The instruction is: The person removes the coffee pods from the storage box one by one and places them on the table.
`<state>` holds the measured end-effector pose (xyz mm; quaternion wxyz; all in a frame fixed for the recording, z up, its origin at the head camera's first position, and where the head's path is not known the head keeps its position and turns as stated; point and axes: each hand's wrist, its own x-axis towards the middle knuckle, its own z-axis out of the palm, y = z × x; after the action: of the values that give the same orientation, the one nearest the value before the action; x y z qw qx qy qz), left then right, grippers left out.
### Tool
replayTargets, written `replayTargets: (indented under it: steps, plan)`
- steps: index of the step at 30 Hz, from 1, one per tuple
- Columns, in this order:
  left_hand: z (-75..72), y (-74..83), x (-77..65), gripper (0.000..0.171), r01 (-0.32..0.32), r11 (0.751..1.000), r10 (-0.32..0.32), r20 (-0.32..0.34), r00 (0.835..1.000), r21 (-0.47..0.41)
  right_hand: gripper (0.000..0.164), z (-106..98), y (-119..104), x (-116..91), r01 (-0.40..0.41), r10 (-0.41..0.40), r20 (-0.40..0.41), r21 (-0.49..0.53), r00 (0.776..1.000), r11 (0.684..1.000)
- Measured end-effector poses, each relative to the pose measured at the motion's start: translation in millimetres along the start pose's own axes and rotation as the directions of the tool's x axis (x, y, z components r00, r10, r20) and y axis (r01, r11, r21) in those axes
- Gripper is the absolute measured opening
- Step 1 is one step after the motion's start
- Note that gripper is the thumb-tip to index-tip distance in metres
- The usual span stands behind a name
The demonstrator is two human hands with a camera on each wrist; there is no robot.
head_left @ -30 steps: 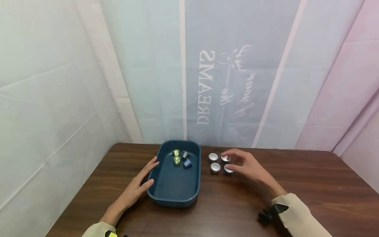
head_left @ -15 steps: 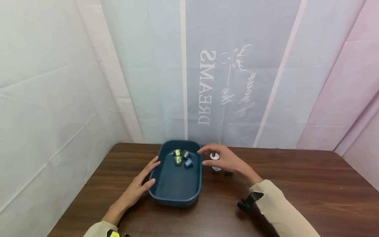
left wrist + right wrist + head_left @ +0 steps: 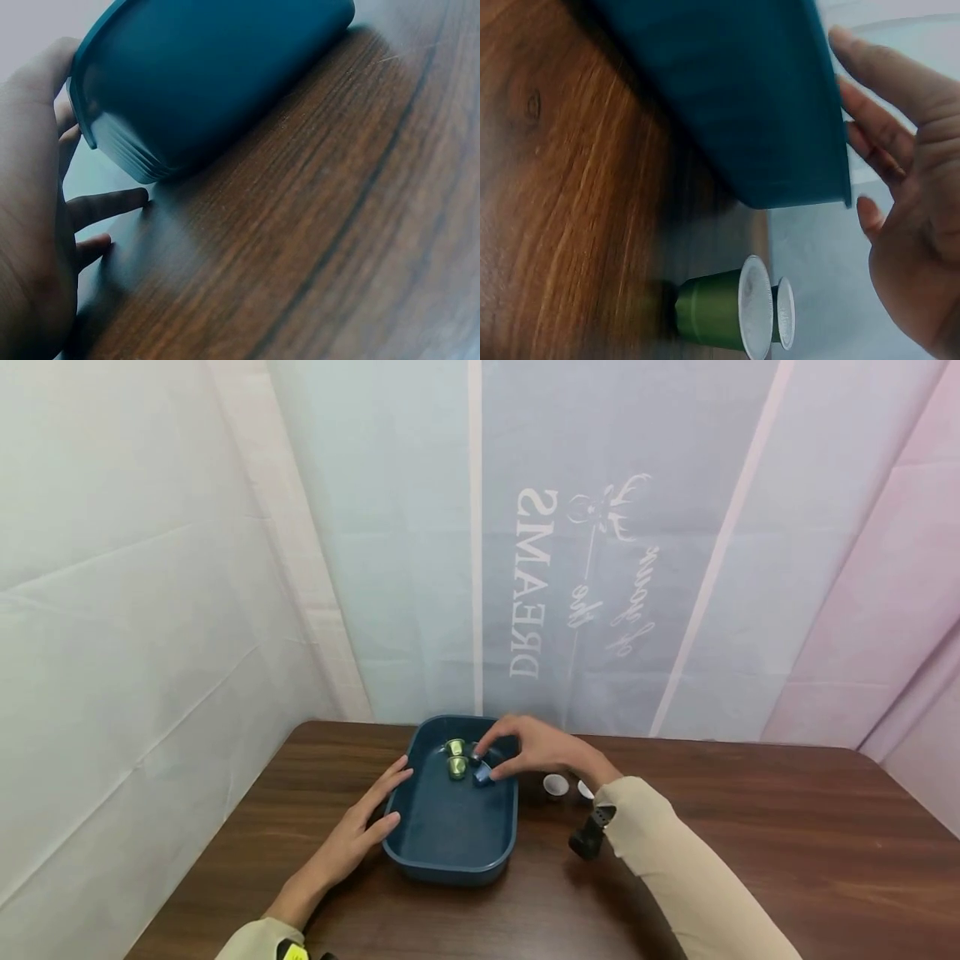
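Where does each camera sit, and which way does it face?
Head: on the head, forward and down at tub; left hand, right hand, sleeves show.
Left wrist: on that wrist, facing the tub's outside; left hand shows.
Right wrist: on that wrist, facing tub and green pod; right hand shows.
Both wrist views share tub and table.

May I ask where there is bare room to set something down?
Bare: the bin, between its capsules and near end; the table right of the right sleeve and left of the left hand. Crowded: the bin's far end, under the right hand, and just right of the bin, where more capsules stand.
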<state>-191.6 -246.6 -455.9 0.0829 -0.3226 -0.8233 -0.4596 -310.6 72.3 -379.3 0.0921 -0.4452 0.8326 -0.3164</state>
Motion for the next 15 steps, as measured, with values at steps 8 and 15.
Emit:
replayTargets:
  steps: [8, 15]
  plan:
    - [-1.7, 0.5, 0.7, 0.06, 0.005, 1.0, -0.005, 0.003, 1.0, 0.018, 0.036, 5, -1, 13, -0.017, 0.025, 0.049, -0.159, 0.998, 0.987]
    - [0.5, 2.3, 0.1, 0.058, 0.003, 1.0, -0.003, 0.01, 1.0, 0.001, 0.035, 3, 0, 22, -0.003, 0.024, 0.092, -0.23, 0.995, 0.973]
